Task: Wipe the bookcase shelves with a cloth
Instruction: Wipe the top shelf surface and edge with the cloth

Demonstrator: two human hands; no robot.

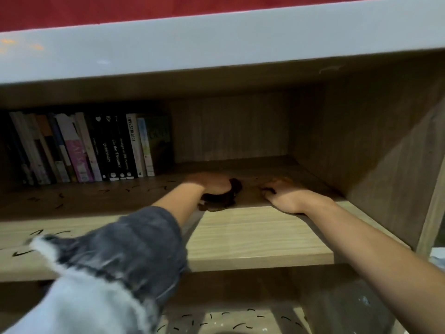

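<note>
A wooden bookcase shelf (252,237) runs across the view. My left hand (209,183) lies flat on top of a dark cloth (227,195), pressing it against the shelf board in the shaded middle part. The cloth shows at the hand's right and near side. My right hand (280,194) rests on the same shelf a short way to the right of the cloth, fingers bent against the wood, holding nothing. The fingertips of both hands are dim in the shadow.
A row of upright books (96,148) fills the shelf's left back half. The bookcase side panel (375,153) stands close on the right. The grey top board (216,44) overhangs. Small dark curled bits (60,201) lie scattered on the shelf's left part and on the lower shelf (228,321).
</note>
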